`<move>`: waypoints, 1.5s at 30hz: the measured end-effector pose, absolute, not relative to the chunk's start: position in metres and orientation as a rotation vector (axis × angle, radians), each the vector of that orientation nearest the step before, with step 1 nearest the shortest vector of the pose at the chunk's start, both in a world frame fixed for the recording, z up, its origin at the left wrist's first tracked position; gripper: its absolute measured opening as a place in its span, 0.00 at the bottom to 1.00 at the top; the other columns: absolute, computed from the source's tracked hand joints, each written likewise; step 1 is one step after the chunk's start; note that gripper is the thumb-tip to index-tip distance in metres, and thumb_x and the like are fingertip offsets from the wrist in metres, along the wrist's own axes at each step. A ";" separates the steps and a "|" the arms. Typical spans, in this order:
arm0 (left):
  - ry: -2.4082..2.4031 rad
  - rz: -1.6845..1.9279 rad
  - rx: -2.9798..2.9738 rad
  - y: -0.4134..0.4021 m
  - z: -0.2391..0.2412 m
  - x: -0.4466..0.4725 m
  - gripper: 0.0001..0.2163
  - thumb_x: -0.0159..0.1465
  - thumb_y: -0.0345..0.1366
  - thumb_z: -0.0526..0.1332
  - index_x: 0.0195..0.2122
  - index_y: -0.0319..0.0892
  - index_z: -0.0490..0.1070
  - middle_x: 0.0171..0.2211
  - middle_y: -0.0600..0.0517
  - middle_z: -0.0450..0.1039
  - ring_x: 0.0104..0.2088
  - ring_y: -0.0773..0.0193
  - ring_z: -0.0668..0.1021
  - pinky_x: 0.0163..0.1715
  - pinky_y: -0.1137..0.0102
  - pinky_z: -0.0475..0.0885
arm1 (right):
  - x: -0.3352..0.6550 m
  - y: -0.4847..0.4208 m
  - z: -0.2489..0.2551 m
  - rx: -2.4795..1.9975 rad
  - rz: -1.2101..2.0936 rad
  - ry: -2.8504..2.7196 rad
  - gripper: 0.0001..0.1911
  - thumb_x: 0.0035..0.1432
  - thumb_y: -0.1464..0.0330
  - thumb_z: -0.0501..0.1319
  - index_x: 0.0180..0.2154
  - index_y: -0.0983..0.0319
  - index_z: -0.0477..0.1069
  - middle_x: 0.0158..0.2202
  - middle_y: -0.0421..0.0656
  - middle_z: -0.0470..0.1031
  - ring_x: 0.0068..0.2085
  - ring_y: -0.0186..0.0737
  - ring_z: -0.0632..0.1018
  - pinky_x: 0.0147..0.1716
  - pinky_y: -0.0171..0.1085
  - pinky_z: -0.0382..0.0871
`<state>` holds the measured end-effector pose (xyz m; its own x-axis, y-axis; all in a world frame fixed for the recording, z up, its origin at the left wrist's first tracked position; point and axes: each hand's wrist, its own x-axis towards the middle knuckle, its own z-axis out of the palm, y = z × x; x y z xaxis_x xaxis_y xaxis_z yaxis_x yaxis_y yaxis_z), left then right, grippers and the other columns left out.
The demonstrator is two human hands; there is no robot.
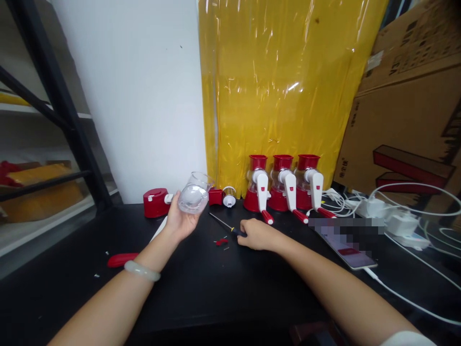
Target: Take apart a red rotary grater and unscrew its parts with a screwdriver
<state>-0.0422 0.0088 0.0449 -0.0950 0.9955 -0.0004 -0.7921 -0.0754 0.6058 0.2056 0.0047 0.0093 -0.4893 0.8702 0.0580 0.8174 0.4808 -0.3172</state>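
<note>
Fingers of your right hand grip the screwdriver by its handle, shaft pointing forward-left. Your left hand holds a clear housing, left of its tip.

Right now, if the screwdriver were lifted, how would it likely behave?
The screwdriver is probably stiff, given its straight, metallic-looking shaft. Its dark handle, thicker than the shaft, may make it handle-heavy. Slipping seems unlikely with the right hand closed on it.
</note>
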 end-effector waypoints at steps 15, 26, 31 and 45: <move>0.690 1.709 0.619 0.004 0.048 -0.040 0.24 0.69 0.55 0.52 0.54 0.43 0.73 0.36 0.45 0.80 0.33 0.58 0.83 0.25 0.71 0.79 | 0.202 0.013 0.003 -1.284 0.538 -2.052 0.08 0.61 0.63 0.58 0.37 0.59 0.59 0.29 0.39 0.71 0.28 0.36 0.72 0.29 0.35 0.61; 0.671 1.872 0.526 0.003 0.049 -0.037 0.09 0.64 0.39 0.61 0.45 0.46 0.73 0.43 0.47 0.78 0.44 0.53 0.81 0.50 0.50 0.77 | 0.246 0.039 0.050 -0.825 0.756 -1.459 0.23 0.51 0.53 0.67 0.43 0.60 0.69 0.24 0.35 0.72 0.23 0.32 0.73 0.23 0.32 0.67; 0.657 1.859 0.499 0.004 0.046 -0.033 0.08 0.64 0.34 0.62 0.45 0.45 0.74 0.42 0.47 0.78 0.42 0.58 0.81 0.53 0.55 0.76 | 0.288 0.044 0.035 -0.753 0.818 -1.150 0.23 0.44 0.55 0.73 0.37 0.62 0.72 0.21 0.35 0.71 0.18 0.29 0.69 0.18 0.31 0.63; 0.752 1.755 0.519 0.004 0.028 -0.017 0.06 0.66 0.32 0.62 0.43 0.43 0.74 0.44 0.48 0.79 0.42 0.60 0.82 0.54 0.53 0.76 | 0.294 0.040 0.011 -0.783 0.957 -1.034 0.19 0.46 0.56 0.73 0.28 0.61 0.68 0.18 0.33 0.66 0.14 0.25 0.62 0.14 0.29 0.54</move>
